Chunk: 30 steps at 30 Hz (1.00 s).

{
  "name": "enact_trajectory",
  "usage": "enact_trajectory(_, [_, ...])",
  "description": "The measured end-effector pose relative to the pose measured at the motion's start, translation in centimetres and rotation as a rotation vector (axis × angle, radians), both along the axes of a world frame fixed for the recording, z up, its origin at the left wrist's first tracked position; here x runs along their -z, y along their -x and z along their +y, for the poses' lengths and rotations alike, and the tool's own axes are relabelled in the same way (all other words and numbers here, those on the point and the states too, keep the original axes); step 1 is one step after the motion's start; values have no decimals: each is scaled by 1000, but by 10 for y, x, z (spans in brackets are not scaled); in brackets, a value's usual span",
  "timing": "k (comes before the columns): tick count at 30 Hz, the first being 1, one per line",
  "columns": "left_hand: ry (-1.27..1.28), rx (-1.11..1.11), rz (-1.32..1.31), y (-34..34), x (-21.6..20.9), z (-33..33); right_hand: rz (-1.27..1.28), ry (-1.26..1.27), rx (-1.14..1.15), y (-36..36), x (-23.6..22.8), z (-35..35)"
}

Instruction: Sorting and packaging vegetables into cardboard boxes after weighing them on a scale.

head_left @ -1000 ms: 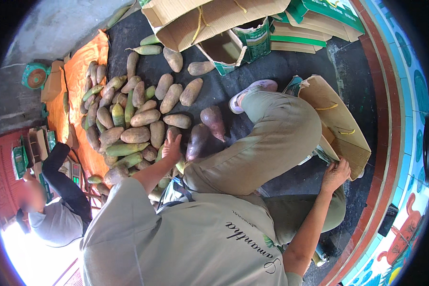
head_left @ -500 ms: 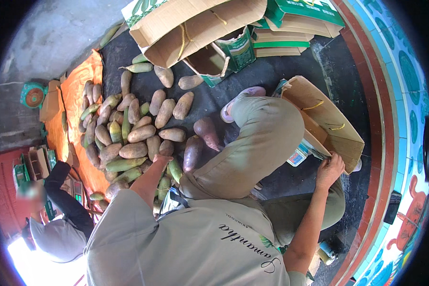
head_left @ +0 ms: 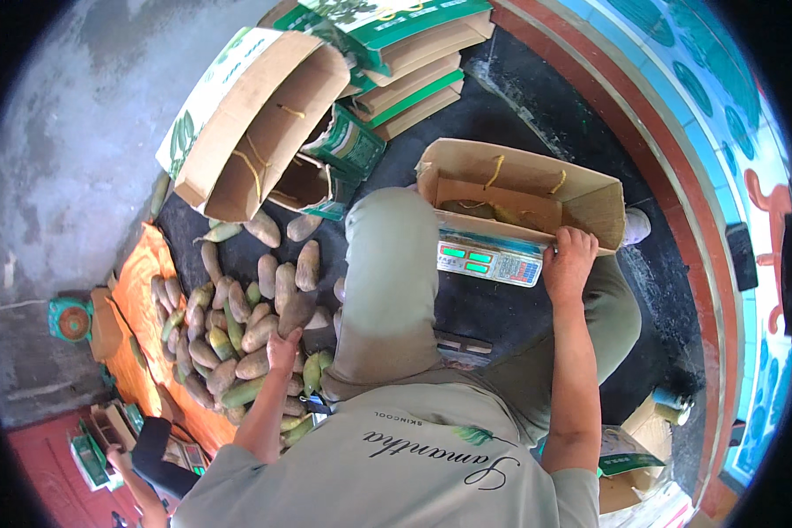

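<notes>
Over the pile at my left, my left hand (head_left: pixel 283 350) is closed round the lower end of a brown oblong gourd-like vegetable (head_left: pixel 297 314). Its fingers are partly hidden. My right hand (head_left: pixel 572 262) grips the near rim of an open cardboard box (head_left: pixel 603 207) with yellow cord handles. At least one similar vegetable (head_left: pixel 468 209) lies inside the box. The box stands at a digital scale (head_left: pixel 493 264) with lit green displays; how much of it rests on the scale's platform is hidden. Several brown and green vegetables (head_left: pixel 224 374) lie heaped on the dark floor.
Other open cardboard boxes (head_left: pixel 264 132) and flattened green ones (head_left: pixel 431 44) stand ahead. An orange sheet (head_left: pixel 136 308) lies left of the heap, near a green fan (head_left: pixel 70 319). My raised knee (head_left: pixel 392 264) comes between heap and scale. Another person's arm (head_left: pixel 163 458) shows at lower left.
My view has turned, bringing the scale's displays into sight. My left hand was reaching onto the heap; now a brown vegetable shows in it. The right hand stays on the box rim.
</notes>
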<state>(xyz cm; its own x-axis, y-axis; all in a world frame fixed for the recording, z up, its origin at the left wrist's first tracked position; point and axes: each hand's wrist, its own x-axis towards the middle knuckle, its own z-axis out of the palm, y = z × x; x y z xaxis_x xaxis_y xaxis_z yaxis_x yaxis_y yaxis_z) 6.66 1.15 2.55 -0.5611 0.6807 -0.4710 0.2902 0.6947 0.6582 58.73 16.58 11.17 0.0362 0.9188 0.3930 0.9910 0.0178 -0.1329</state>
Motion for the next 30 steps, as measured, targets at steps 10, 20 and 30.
enact_trajectory(10, [-608, 447, 222, -117, -219, 141, 55, -55, 11, -4, 11, 0])
enact_trajectory(20, [-322, 1333, 666, -281, -238, 247, 57, -47, 22, -5, 9, 1])
enact_trajectory(30, [-637, 1264, 793, -309, -225, 259, 77, -74, 4, -6, 11, 3])
